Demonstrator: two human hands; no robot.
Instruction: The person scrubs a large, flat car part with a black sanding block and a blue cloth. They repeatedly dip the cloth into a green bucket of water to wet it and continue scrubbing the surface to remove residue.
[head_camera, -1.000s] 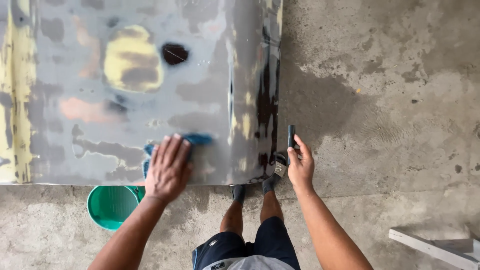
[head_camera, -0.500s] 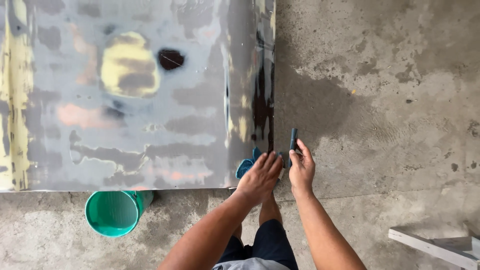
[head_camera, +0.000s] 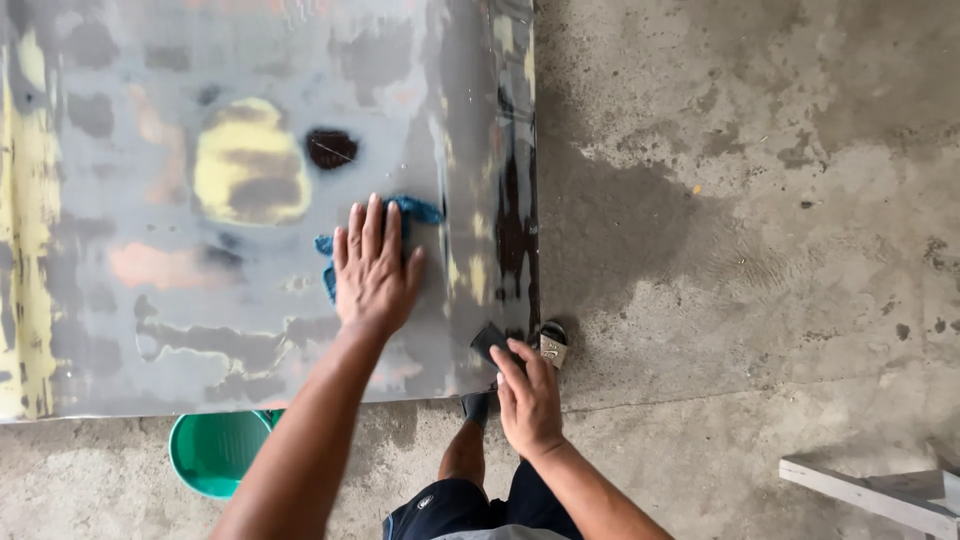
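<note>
Blue cloth (head_camera: 415, 215): crumpled rag pressed flat against the grey panel, mostly hidden under the left hand; blue folds show past the fingertips and beside the little finger. It lies in the right half of the panel, nearer the right edge than the left, roughly midway between top and bottom edges.
Left hand (head_camera: 372, 268): spread open, palm down, fingers close together and pointing up the panel, holding the cloth down by pressure and not by a closed grip.
Black block (head_camera: 490, 343): small dark flat piece at the panel's lower right corner, its lower end covered by the right hand.
Right hand (head_camera: 528, 398): fingers curled around the black block, pinching it from below, just off the panel's bottom edge.
Panel (head_camera: 150, 330): large sheet of grey sanded metal with yellow filler patches, pinkish areas and one dark round spot above the cloth; the surface looks wet and shiny. A darker strip runs down its right edge.
Feet: one foot in a sandal (head_camera: 552, 343) shows just right of the black block, touching the floor below the panel's corner.
Green bucket (head_camera: 215, 450): round, on the floor, partly tucked under the panel's bottom edge, left of the left forearm.
Floor (head_camera: 750, 200): bare stained concrete.
White frame (head_camera: 880, 490): light bar in the lower right corner of the floor.
</note>
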